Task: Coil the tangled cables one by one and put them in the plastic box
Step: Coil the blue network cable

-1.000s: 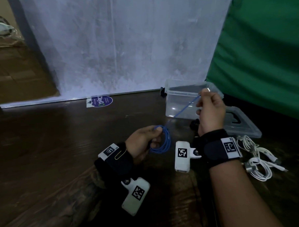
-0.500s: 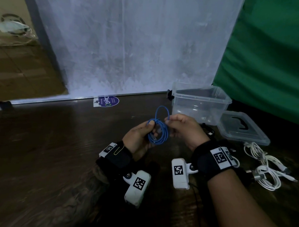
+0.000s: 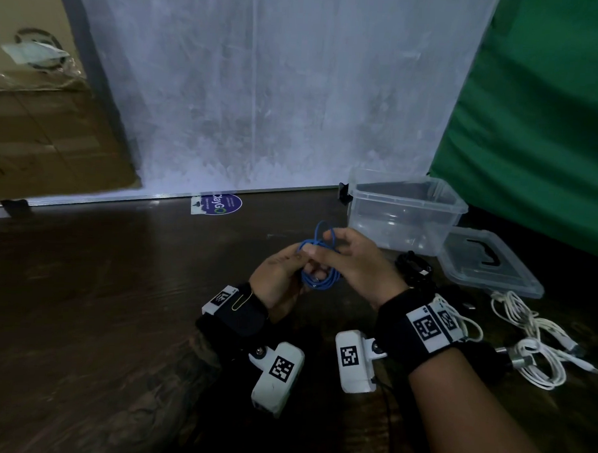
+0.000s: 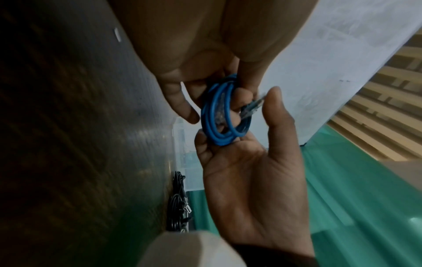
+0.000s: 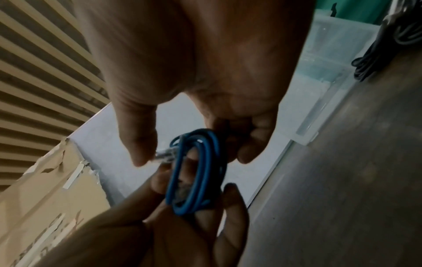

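Coils of the blue cable (image 3: 318,261) sit pinched in our left hand (image 3: 281,277) above the table's middle, so they cannot spring loose while our right hand (image 3: 354,263), fingers curled, tucks the plug end through, the plastic box (image 3: 407,214) waiting open near the far edge.

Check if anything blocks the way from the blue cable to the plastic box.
Nothing visible does. Both hands hold the blue cable just short of the plastic box, which stands open, its lid lying beside it.
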{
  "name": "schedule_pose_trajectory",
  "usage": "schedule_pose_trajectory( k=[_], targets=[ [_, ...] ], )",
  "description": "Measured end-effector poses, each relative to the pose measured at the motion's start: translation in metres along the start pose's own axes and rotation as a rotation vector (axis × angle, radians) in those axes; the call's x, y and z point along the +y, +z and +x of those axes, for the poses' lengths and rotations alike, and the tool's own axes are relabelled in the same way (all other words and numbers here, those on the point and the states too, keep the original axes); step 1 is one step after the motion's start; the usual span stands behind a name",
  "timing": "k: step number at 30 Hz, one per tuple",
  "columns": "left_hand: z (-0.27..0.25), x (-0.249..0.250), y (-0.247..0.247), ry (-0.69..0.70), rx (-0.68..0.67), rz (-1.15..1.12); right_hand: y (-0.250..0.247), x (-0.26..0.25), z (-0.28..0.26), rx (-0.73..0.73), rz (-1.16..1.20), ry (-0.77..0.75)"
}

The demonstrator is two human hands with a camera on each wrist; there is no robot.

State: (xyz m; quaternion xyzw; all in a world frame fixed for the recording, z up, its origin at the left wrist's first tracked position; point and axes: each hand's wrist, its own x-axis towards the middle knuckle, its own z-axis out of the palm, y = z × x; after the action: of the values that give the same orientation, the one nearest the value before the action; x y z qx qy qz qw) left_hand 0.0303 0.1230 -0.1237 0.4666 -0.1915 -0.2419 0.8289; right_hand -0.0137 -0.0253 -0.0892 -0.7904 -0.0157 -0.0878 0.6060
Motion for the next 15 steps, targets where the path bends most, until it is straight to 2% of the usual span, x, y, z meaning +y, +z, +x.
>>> schedule_pose_trajectory(
  k=[6,10,15],
  targets=[
    [-0.002,-0.002,0.016,0.056,0.051,-0.071,-0.006,0.001,0.005,0.152,-0.182,-0.037],
    [-0.004,-0.005,0.021,0.051,0.081,-0.053,-0.009,0.003,0.005,0.219,-0.159,-0.077],
    [-0.007,-0.002,0.02,0.063,0.004,0.089,-0.008,0.004,0.003,0.249,-0.145,-0.14]
  ],
)
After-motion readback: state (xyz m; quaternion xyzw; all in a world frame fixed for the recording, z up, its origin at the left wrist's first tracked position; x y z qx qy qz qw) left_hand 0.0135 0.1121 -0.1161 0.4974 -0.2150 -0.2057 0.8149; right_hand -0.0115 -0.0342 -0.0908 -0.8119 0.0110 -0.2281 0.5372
